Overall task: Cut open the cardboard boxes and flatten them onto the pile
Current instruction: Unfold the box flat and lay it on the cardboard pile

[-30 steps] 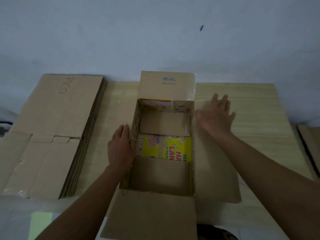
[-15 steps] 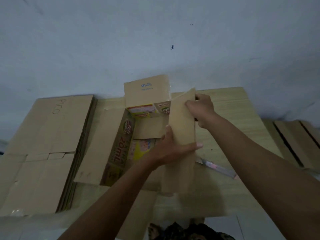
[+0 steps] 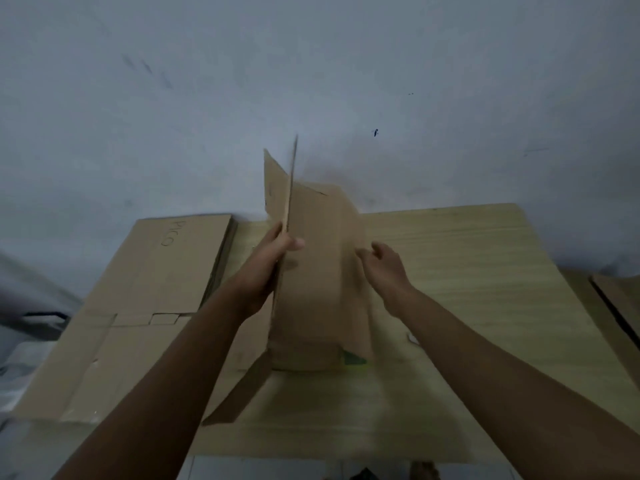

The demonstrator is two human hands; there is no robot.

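Note:
A brown cardboard box, folded nearly flat, stands on edge in the middle of the wooden table. My left hand grips its upper left edge, thumb over the near face. My right hand is at the box's right edge with fingers loosely curled; the blur hides whether it touches the cardboard. One flap hangs down toward me at the lower left. A pile of flattened boxes marked "PICO" lies on the left of the table.
A pale wall rises right behind the table. More flat cardboard lies off the table's right edge. Grey bagged material sits at the far left.
The opened box has been folded shut and raised from lying on the table to standing on edge. My left hand moved to its left edge; the printed inside is now hidden.

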